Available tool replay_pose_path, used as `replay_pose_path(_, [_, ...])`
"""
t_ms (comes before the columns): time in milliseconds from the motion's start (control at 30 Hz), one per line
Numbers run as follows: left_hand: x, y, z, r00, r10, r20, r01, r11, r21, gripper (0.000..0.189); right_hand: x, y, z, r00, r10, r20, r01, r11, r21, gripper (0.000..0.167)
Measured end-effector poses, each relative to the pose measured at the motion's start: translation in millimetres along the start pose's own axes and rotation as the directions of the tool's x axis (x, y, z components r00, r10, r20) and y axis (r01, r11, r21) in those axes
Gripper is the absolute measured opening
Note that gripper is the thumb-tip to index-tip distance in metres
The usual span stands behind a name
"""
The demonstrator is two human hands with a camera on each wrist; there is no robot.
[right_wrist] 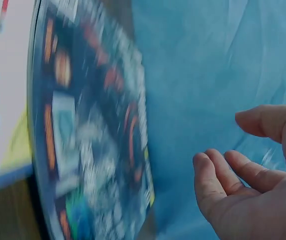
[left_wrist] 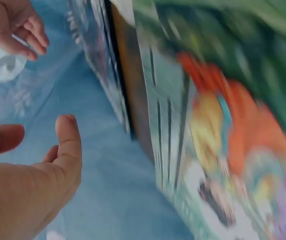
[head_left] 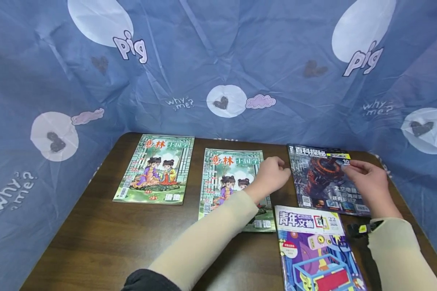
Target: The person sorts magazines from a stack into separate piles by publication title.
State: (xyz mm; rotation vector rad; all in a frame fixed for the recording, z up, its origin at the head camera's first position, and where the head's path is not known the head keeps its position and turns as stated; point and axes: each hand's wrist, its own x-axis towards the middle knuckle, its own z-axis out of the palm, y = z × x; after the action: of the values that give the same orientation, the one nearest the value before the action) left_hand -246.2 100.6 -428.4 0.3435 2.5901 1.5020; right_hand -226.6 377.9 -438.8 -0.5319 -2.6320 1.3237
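Note:
My left hand hovers by the right edge of a green magazine with two cartoon figures, part of which the forearm hides. Its thumb and fingers stand apart with nothing between them in the left wrist view. My right hand is over the right side of a dark magazine with an orange machine on its cover. The right wrist view shows its thumb apart from the bent fingers, holding nothing. Another dark cover edge peeks out under that magazine's left side.
A matching green magazine lies at the left of the brown table. In front of the dark one is a purple and white magazine. Beside the right sleeve sits a black strap-like object. Blue printed cloth surrounds the table.

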Motion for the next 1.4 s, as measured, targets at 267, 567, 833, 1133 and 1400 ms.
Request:
replay_pose_path(267, [-25.3,-13.5,-60.2,0.990,0.002,-0.141,-0.016,0.995,-0.097,0.030,-31.0,-37,21,0.990,-0.119,0.076,0.105,0.981,0.164,0.062])
replay_pose_path(567, [-50.3,-27.5,-105.7,0.972,-0.015,-0.233,-0.014,0.993,-0.121,0.032,-56.8,-62,45,0.971,-0.203,0.126,0.177,0.966,0.188,0.057])
replay_pose_path(833, [-83.2,-66.0,-138.0,0.941,-0.073,-0.331,0.028,0.990,-0.139,0.032,-76.4,-68,71,0.948,-0.247,0.202,0.190,0.946,0.263,0.057])
replay_pose_path(1133, [-98.4,-102.6,-148.6,0.918,-0.087,-0.387,0.043,0.992,-0.123,0.028,-85.2,-64,92,0.937,-0.241,0.252,0.165,0.943,0.289,0.056])
replay_pose_path(1400, [-108.9,-114.8,-149.6,0.925,-0.118,-0.362,0.082,0.990,-0.114,0.031,-90.9,-62,106,0.923,-0.214,0.319,0.145,0.963,0.227,0.059])
